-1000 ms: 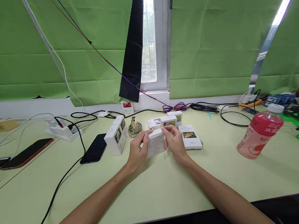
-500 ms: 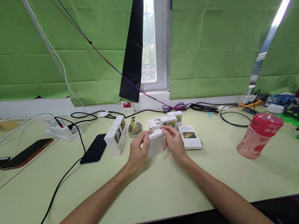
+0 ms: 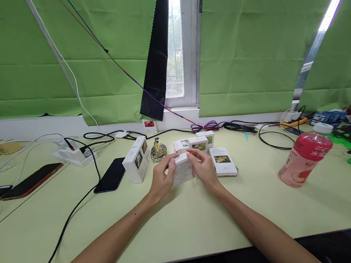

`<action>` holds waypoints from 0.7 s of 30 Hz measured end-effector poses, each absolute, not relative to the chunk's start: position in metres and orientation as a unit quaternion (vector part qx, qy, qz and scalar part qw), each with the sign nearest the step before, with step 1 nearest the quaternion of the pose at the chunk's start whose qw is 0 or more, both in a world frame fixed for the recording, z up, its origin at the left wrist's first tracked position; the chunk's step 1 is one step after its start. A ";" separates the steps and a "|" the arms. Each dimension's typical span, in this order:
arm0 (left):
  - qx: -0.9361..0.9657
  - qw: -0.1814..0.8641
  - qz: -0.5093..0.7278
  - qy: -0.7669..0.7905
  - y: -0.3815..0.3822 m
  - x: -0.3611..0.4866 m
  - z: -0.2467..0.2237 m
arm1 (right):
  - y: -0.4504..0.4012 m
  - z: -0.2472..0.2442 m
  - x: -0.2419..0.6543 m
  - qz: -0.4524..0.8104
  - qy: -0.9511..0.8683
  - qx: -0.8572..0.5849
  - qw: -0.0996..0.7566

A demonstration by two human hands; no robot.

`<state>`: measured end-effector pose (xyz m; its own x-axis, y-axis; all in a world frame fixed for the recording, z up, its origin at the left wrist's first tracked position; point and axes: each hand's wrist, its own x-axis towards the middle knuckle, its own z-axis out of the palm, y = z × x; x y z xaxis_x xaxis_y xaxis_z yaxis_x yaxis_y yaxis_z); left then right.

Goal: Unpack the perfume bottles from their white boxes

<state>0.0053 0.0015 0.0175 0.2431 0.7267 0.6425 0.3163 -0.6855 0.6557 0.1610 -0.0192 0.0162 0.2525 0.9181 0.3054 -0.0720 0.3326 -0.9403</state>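
A small white box [image 3: 182, 173] with fine print on its near face is held between both hands, just above the table. My left hand [image 3: 161, 176] grips its left side, thumb at the front. On the right side and top edge, my right hand [image 3: 204, 167] closes round it with thumb and fingers at the upper corner. Behind it stand several small white picture boxes [image 3: 198, 143]. A flat white box [image 3: 223, 162] with a yellow-flower picture lies right of my right hand. Left of the hands are a glass perfume bottle [image 3: 158, 150] and white boxes [image 3: 137, 159] standing upright.
A pink drink bottle [image 3: 305, 156] with a white cap is on the right. A black phone [image 3: 109, 175] and a power strip [image 3: 75, 155] lie left, with a black cable [image 3: 72, 207] running to the front edge. Coiled cables [image 3: 239, 126] lie along the wall.
My right thumb and fingers have shifted slightly left along the top edge of the white box. My left hand and the other things stay in place.
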 end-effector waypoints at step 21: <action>0.766 0.204 0.506 0.341 0.002 0.005 0.018 | -0.017 0.013 0.161 0.382 -0.488 -0.436 0.652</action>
